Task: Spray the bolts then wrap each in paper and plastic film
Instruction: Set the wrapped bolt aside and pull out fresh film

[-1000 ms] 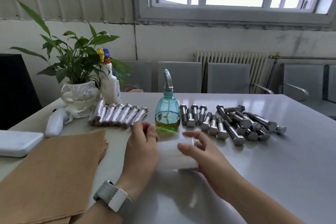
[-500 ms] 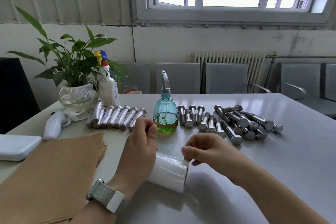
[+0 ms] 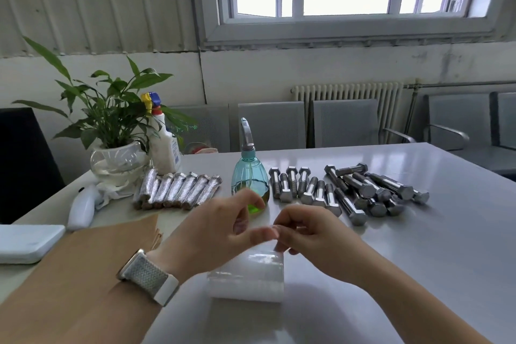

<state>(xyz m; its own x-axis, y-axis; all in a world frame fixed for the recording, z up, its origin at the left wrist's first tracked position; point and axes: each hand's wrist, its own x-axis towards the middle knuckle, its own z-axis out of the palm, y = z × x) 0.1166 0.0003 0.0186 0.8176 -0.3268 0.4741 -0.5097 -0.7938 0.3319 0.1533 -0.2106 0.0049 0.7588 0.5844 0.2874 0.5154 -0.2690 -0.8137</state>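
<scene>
The roll of plastic film [image 3: 247, 278] lay on the grey table [image 3: 418, 260] at lower centre of the frame, its long axis running left to right, directly below both hands. The left hand [image 3: 215, 232] and the right hand [image 3: 304, 234] met just above the roll's upper right edge, thumbs and forefingers drawn together; they appeared to be pinching a loose, nearly invisible edge of film, though the blur made it hard to be sure the left one truly had hold of it. The right hand sat closer to the roll's right end, where a clear flap seemed to lift off the roll.

In the middle of the frame the bare bolts [image 3: 349, 193] lay in a loose row and heap, to the upper right of the hands. The wrapped bolts [image 3: 178, 190] sat side by side to the upper left, with the spray bottle [image 3: 249, 176] between the two groups. Brown paper sheets [image 3: 83, 274] lay under the left forearm at lower left.

Judging by this, the film was being started, and pulling a length free would turn on drawing the edge up and away across the roll's axis.
</scene>
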